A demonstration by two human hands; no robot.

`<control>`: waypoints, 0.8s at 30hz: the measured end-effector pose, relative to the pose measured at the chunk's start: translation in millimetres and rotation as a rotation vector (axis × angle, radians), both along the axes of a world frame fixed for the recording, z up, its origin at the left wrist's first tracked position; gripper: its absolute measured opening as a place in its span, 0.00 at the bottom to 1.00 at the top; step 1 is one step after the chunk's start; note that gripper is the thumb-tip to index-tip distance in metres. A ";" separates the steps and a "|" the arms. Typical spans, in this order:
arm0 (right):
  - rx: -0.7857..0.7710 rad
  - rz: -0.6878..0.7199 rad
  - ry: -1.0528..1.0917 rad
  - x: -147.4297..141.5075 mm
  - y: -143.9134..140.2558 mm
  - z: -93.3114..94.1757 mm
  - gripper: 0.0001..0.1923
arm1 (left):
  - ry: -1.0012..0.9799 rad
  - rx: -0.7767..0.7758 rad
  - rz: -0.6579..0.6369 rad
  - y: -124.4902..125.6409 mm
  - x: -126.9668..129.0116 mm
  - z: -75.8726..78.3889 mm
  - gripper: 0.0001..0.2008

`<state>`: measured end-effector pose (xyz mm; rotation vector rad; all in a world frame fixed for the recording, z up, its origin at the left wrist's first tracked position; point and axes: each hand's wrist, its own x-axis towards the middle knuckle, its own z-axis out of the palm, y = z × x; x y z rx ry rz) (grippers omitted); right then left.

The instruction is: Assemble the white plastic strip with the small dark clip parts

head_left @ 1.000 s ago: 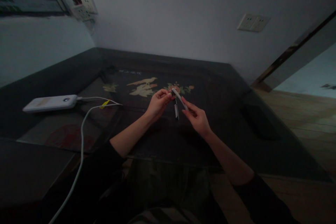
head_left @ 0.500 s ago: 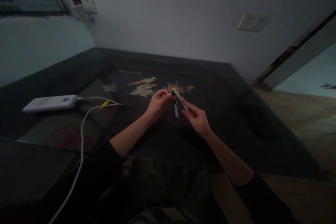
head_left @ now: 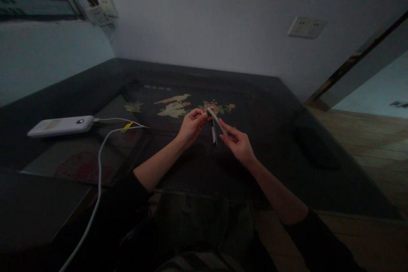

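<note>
A small, thin, silvery folding metal tool (head_left: pixel 214 124) (light, stiff, maybe sharp) is being pinched at its ends by left hand (head_left: pixel 191 125) and right hand (head_left: pixel 237 144) fingers.

No legible text anywhere.

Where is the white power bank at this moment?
In the head view, the white power bank lies on the dark table, far left of both hands, with white cables at its right end.
</note>
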<state>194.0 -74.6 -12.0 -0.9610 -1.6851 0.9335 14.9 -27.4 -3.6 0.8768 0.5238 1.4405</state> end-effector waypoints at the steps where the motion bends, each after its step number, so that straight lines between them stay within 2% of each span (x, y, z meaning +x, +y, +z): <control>1: 0.010 -0.009 0.001 0.0 0.8 0.2 0.25 | -0.003 -0.003 0.002 0.3 0.0 -0.4 0.21; 8: 0.032 -0.030 0.026 2.5 8.1 -5.4 0.25 | 0.029 -0.028 0.021 1.7 -0.9 -4.6 0.22; 16: 0.095 -0.074 -0.025 5.3 9.1 -6.1 0.24 | 0.053 -0.029 0.018 3.0 -0.9 -5.3 0.18; 24: 0.104 -0.002 0.004 3.6 5.6 -7.0 0.24 | 0.036 -0.035 0.019 3.9 -0.5 -5.2 0.19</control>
